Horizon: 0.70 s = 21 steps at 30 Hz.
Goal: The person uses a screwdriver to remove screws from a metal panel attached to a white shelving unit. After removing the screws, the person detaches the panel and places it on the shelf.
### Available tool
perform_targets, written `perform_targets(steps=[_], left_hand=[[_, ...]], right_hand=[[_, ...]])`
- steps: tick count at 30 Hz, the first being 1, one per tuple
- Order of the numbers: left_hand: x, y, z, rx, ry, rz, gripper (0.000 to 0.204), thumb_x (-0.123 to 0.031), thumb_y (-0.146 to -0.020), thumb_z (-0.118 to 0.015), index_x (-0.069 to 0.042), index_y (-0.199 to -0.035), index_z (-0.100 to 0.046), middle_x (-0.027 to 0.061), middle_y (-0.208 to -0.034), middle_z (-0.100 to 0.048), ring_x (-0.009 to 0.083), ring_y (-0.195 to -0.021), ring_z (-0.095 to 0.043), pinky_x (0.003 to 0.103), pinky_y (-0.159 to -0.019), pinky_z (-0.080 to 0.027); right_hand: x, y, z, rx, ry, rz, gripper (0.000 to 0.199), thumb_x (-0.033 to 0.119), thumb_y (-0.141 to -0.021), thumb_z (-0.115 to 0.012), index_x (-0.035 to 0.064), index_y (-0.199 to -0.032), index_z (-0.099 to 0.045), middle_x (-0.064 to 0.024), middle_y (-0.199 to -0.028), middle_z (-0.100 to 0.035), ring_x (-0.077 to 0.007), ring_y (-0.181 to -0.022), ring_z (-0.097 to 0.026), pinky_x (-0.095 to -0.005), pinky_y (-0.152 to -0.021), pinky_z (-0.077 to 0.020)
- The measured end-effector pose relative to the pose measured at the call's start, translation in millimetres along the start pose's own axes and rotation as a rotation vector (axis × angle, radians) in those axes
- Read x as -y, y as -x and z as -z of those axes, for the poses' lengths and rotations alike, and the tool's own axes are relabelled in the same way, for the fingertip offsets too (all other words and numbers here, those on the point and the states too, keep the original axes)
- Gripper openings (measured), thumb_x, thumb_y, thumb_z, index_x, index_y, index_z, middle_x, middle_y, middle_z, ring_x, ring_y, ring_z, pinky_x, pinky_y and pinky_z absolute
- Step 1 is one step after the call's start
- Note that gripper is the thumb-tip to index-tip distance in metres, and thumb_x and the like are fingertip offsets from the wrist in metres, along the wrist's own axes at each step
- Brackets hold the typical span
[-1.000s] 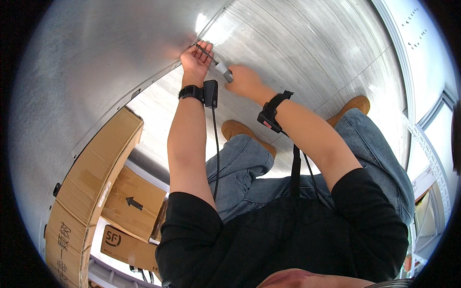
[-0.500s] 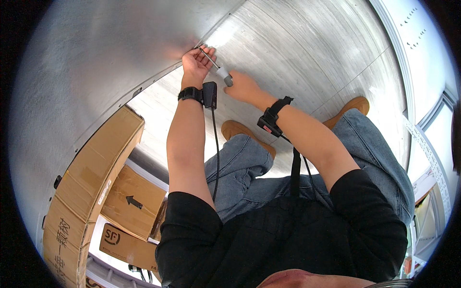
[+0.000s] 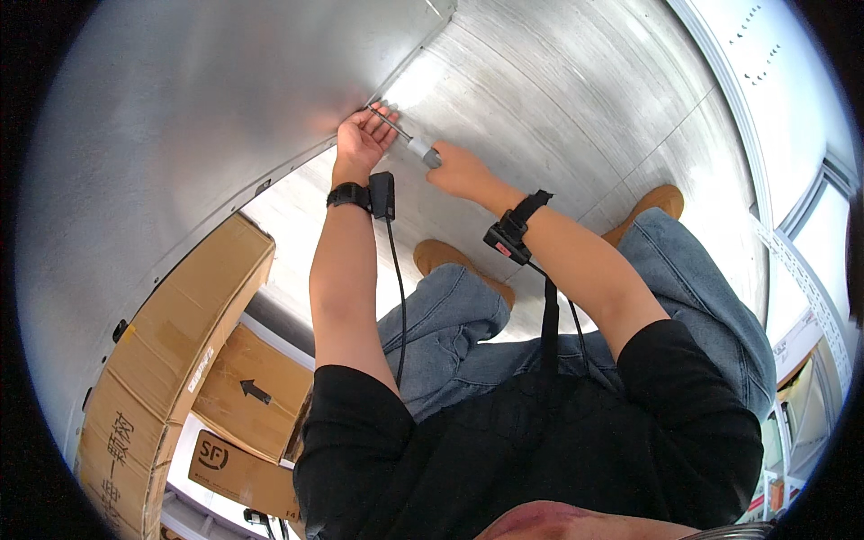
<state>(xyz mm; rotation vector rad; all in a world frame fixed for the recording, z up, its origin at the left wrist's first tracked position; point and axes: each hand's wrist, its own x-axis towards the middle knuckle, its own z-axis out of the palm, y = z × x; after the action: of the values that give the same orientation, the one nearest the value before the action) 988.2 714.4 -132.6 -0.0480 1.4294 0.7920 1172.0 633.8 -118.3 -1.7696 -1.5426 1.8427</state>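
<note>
My right hand (image 3: pixel 457 171) is closed around the grey handle of a screwdriver (image 3: pixel 419 148). Its thin metal shaft slants up and left to the lower edge of a large grey metal panel (image 3: pixel 261 90). At that edge my left hand (image 3: pixel 363 139) lies palm up, fingers stretched out and apart, just below the shaft's far end. Part of the left thumb and the exact spot where the tip meets the edge are too small to make out. Each wrist wears a black strap with a small black box and a cable.
Brown cardboard boxes (image 3: pixel 175 351) stand at the left beside the panel. Below me are grey wood-look floor planks (image 3: pixel 576 99) and my brown shoes (image 3: pixel 661 205). A white perforated metal frame (image 3: pixel 801 279) and a white panel (image 3: pixel 765 63) run along the right.
The whole view has shifted slightly, so the panel edge and both hands sit a little lower in the picture. The screwdriver is still in my right hand, pointing at the edge.
</note>
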Motion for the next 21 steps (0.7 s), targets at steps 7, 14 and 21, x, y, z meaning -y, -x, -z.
perform_targets(steps=[7, 14, 21], left_hand=[[-7.4, 2.3, 2.1, 0.020, 0.004, -0.013, 0.014, -0.016, -0.089, -0.049, -0.007, -0.094, -0.059, 0.0051, -0.090, -0.066, 0.0254, -0.094, -0.062, 0.037, -0.078, -0.048], [-17.8, 11.6, 9.0, 0.100, -0.024, 0.012, 0.016, -0.015, -0.085, -0.045, -0.006, -0.083, -0.059, 0.0072, -0.080, -0.067, 0.0262, -0.088, -0.065, 0.037, -0.074, -0.050], [-24.5, 24.9, 4.1, 0.082, -0.119, 0.038, 0.020, -0.016, -0.089, -0.035, -0.008, -0.079, -0.051, 0.0090, -0.081, -0.066, 0.0252, -0.081, -0.064, 0.040, -0.077, -0.050]], right_hand=[[19.2, 10.7, 14.9, 0.007, 0.001, -0.006, 0.026, 0.017, -0.072, -0.057, 0.0022, -0.092, -0.057, -0.0201, -0.084, -0.062, -0.0373, -0.079, -0.060, -0.0442, -0.068, -0.0460], [20.0, 19.8, 25.6, -0.002, 0.057, 0.103, 0.031, 0.019, -0.069, -0.063, 0.0010, -0.094, -0.056, -0.0211, -0.083, -0.061, -0.0365, -0.080, -0.059, -0.0426, -0.069, -0.0452], [18.8, 37.7, 83.6, -0.001, 0.051, 0.285, 0.025, 0.020, -0.070, -0.070, 0.0020, -0.081, -0.056, -0.0127, -0.073, -0.058, -0.0241, -0.065, -0.054, -0.0355, -0.060, -0.0418]])
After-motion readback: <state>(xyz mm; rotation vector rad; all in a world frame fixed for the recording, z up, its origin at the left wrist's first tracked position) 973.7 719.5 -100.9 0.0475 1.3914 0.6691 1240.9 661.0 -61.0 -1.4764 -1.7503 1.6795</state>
